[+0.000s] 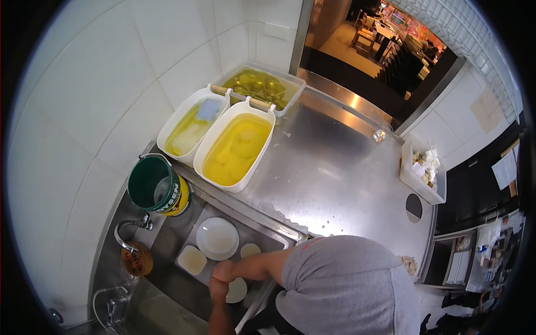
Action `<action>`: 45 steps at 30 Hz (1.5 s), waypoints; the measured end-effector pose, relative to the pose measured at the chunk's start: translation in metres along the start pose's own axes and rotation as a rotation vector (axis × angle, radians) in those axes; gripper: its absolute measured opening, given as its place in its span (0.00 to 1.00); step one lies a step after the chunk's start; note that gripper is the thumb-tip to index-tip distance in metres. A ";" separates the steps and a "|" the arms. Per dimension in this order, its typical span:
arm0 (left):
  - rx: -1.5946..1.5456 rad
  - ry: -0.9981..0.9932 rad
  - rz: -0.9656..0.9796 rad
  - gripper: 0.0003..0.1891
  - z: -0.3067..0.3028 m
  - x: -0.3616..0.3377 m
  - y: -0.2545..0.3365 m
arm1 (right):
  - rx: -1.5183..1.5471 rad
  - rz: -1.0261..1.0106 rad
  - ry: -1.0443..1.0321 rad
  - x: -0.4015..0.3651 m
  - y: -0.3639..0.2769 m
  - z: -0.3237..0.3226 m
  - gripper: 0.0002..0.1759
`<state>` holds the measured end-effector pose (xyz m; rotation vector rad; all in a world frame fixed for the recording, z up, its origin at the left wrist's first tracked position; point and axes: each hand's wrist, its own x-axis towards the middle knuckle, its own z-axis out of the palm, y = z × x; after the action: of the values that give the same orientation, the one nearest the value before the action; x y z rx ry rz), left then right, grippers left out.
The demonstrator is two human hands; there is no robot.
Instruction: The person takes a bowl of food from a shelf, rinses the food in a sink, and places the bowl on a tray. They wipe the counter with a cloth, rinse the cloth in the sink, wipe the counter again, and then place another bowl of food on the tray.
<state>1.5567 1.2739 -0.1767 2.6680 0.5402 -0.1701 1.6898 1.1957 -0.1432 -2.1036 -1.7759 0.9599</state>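
Observation:
Over the steel sink, my right hand point(224, 271) reaches in from the right, its fingers curled. I cannot make out anything in it. Just below, touching or nearly touching it, is my left hand point(218, 290), its fingers mostly hidden. Around them in the sink are a round white bowl point(218, 238), a squarish white dish point(192, 260), a small round dish point(250, 250) and another round dish point(237, 290) beside my left hand.
A green bucket point(153, 184) stands left, near a faucet point(126, 224) and a brown round container point(137, 259). White tubs of yellow liquid point(234, 151) point(192, 125) and a clear bin point(259, 86) line the steel counter point(329, 167). A white bin point(416, 176) holds scraps.

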 end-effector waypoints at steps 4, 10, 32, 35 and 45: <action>0.212 -0.231 -0.197 0.11 -0.034 0.001 0.016 | 0.300 0.070 0.007 -0.039 -0.020 -0.033 0.08; 0.309 0.012 0.030 0.16 -0.087 -0.008 0.008 | 0.878 0.391 0.072 -0.032 -0.058 -0.023 0.13; -1.344 1.323 -1.334 0.35 0.121 -0.631 0.301 | 0.617 -0.909 -0.828 -0.293 -0.435 0.200 0.07; -0.655 1.662 -1.645 0.39 0.106 -0.654 0.388 | 0.327 -1.155 -1.170 -0.374 -0.467 0.229 0.07; -0.579 2.166 -1.742 0.12 0.049 -0.727 0.542 | 0.190 -1.196 -1.769 -0.538 -0.534 0.318 0.11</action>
<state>1.1031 0.5461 0.1221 0.0957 2.3799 1.9209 1.0443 0.7433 0.0915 0.7042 -2.4608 2.3584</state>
